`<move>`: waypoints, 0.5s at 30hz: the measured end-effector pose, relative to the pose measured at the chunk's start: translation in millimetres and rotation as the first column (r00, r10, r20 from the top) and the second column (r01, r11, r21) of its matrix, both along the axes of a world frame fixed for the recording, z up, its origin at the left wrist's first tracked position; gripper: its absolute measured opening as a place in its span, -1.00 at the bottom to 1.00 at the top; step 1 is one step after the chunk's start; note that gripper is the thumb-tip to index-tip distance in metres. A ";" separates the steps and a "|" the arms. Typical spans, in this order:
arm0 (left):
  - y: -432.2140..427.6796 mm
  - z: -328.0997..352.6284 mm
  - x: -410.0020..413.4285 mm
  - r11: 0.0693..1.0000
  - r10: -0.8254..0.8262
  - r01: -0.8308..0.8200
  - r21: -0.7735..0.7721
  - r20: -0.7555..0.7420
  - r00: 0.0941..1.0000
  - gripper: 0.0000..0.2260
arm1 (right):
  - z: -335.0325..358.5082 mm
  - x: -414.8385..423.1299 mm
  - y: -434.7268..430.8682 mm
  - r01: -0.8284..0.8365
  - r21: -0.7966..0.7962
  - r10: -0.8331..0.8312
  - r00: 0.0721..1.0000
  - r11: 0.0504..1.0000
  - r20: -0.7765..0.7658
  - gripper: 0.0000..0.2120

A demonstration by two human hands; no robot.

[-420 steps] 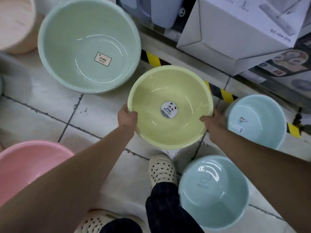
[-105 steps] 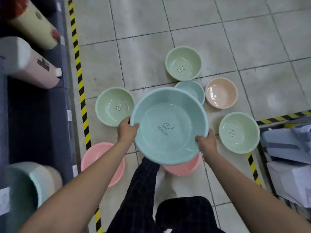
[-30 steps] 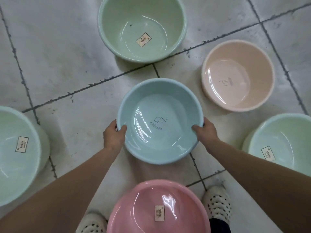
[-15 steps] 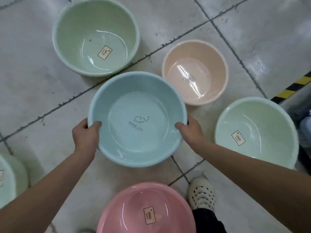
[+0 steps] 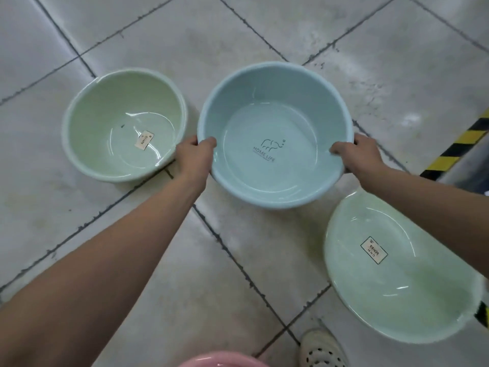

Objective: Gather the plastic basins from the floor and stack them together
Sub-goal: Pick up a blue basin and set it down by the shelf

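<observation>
— Underfoot, what fills most of the view?

— Grey tiled floor (image 5: 264,35) with dark grout lines, and a black-and-yellow striped strip (image 5: 460,148) at the right edge.

— And the basins?

— A blue basin (image 5: 275,133) sits at centre, open side up, with an elephant outline and "HOME LIFE" printed inside. I cannot tell whether it rests on the tiles or hangs just above them. Just to its left stands a green basin (image 5: 124,125) on the floor, a small label (image 5: 144,139) on its bottom. A second green basin (image 5: 402,274) lies lower right, partly covered by the right forearm, with its own label (image 5: 374,250). A pink rim (image 5: 225,361) shows at the bottom edge.

— The hands?

— The left hand (image 5: 194,154) is clamped on the blue basin's left rim, thumb inside, fingers underneath. The right hand (image 5: 356,153) grips the opposite rim the same way.

— Anything smaller?

— A pale perforated shoe (image 5: 322,349) near the bottom, beside the lower green basin.
</observation>
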State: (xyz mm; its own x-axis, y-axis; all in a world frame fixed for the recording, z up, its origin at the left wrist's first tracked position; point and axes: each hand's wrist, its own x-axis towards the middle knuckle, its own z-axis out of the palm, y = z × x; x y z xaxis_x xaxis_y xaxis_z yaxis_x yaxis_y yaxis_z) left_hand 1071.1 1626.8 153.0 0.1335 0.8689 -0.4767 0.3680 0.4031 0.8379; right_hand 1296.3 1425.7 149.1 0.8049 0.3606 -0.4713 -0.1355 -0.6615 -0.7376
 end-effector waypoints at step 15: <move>-5.9 -125.8 34.1 0.998 -0.054 0.053 -0.025 -0.033 0.998 -0.91 | -126.9 20.4 -1.6 0.201 0.144 -0.172 0.966 0.969 -0.192 -0.73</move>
